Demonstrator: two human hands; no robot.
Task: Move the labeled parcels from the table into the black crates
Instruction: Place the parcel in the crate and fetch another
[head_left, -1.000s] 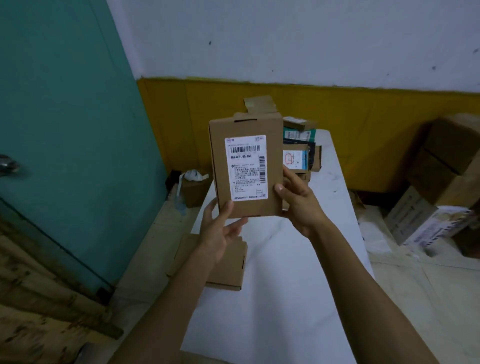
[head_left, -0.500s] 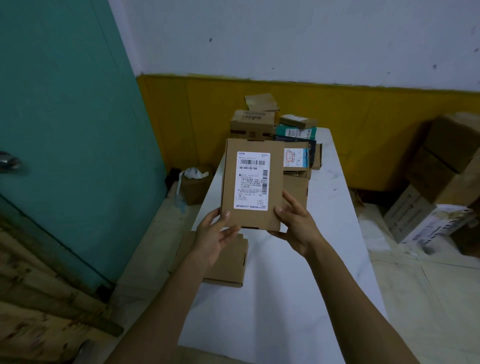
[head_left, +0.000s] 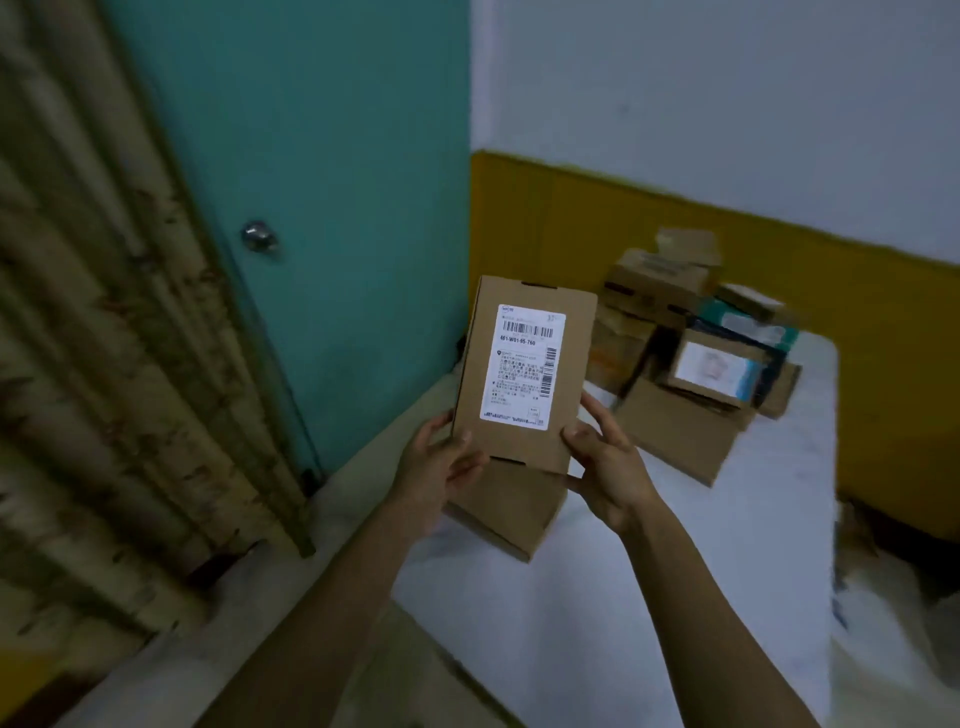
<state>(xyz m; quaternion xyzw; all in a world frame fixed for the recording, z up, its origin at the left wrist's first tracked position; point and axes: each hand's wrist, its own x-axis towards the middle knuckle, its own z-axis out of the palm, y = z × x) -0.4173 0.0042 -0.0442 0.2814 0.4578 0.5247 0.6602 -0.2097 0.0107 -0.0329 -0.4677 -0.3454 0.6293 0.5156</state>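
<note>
1. Left hand (head_left: 439, 462): at the held parcel's 7 o'clock corner, thumb on the front face, fingers curled behind, gripping it.
2. Right hand (head_left: 605, 467): at the 5 o'clock corner, thumb laid along the front edge, fingers behind, gripping the same parcel.
3. Labeled parcel (head_left: 524, 374): flat brown carton, held upright in the air between my two hands, over the table's left edge. Its white barcode label (head_left: 525, 366) faces me.
4. Second flat carton (head_left: 506, 514): brown, lying on the table at 6 o'clock of the held one and partly hidden by it.
5. Table (head_left: 597, 623): white top, running away from me.
6. Pile of parcels (head_left: 691, 358): at 2 o'clock of the held parcel, at the table's far end. Mostly brown cartons, one teal, one with a pale label; print blurred.
7. Teal door (head_left: 322, 182): at 10 o'clock, with a round metal knob (head_left: 258, 237).
8. Yellow wall band (head_left: 571, 218): at 1 o'clock, behind the pile.
</note>
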